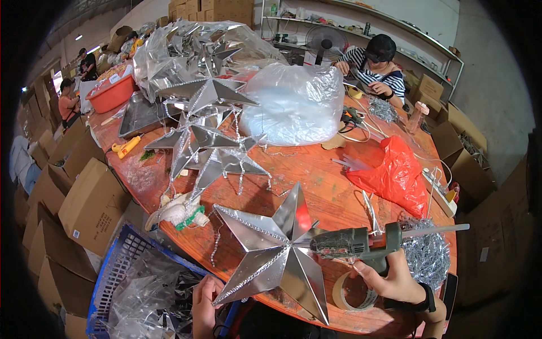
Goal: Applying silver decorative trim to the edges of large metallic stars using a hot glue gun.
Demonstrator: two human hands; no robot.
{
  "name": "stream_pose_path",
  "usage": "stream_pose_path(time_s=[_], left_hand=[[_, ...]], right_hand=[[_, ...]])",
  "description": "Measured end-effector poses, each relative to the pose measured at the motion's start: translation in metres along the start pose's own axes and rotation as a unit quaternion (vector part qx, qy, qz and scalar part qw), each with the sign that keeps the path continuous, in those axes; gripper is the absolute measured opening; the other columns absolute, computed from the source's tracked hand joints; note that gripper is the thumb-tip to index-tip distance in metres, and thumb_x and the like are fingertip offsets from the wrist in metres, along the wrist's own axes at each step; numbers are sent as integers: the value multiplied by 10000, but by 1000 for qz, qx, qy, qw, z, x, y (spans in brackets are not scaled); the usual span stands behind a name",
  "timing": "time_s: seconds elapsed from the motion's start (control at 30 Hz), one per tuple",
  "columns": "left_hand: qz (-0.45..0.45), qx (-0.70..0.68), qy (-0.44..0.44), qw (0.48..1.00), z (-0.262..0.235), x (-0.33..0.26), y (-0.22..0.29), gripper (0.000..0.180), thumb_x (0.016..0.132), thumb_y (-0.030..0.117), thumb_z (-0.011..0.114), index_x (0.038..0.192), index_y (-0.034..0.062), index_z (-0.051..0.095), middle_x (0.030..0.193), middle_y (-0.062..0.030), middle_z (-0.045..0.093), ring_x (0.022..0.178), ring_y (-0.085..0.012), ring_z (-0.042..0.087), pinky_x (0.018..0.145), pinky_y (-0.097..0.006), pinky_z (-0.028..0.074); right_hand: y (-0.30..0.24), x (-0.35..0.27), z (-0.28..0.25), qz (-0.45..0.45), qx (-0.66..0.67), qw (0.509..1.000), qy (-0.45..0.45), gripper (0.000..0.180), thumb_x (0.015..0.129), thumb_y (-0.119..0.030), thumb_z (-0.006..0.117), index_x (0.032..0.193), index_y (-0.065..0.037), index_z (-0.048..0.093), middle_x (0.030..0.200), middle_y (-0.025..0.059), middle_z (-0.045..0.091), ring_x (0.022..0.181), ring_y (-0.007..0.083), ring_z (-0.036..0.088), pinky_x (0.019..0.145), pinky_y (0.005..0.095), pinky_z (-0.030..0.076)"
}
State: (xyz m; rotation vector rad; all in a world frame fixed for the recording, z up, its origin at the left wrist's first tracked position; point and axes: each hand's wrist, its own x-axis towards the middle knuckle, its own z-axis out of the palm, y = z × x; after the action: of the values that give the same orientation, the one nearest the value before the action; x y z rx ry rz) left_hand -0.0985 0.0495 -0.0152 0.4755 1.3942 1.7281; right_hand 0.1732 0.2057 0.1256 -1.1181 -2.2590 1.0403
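Note:
A shiny silver five-pointed star (302,274) is tilted at the table's near edge. My left hand (204,296) pinches its lower left point. Silver beaded trim runs along some of its ridges, and a loose strand (216,243) hangs beside the left point. In my right hand (398,279) is a dark green glue gun (344,243), its nozzle at the star's centre; whether the tip touches is hard to tell. A clear glue stick (440,229) juts from the gun's back. Below the gun, close to my right hand, lies a tape roll (340,291).
Trimmed stars (212,93) are piled at back left, near a clear plastic bag (293,107). Scissors (371,212), a red bag (392,175) and silver tinsel (426,257) lie rightward. A blue crate (104,282) stands left of me. Across the table sits a person (378,70).

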Motion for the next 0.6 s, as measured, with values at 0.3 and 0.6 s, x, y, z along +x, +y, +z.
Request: stream_pose_path(time_s=[0.3, 0.6], left_hand=[[-3, 23, 11, 1000, -2, 0, -3, 339, 967, 219, 383, 692, 48, 482, 525, 39, 386, 441, -24, 319, 412, -195, 236], [18, 67, 45, 997, -5, 5, -13, 320, 962, 264, 424, 709, 76, 473, 576, 60, 394, 474, -6, 333, 418, -184, 227]], right_hand=[[9, -10, 1, -47, 56, 996, 49, 303, 767, -186, 724, 956, 2, 582, 758, 107, 627, 664, 195, 634, 583, 312, 483], [13, -45, -19, 15, 31, 997, -71, 385, 782, -62, 682, 1096, 50, 490, 973, 123, 605, 879, 203, 623, 769, 304, 486]])
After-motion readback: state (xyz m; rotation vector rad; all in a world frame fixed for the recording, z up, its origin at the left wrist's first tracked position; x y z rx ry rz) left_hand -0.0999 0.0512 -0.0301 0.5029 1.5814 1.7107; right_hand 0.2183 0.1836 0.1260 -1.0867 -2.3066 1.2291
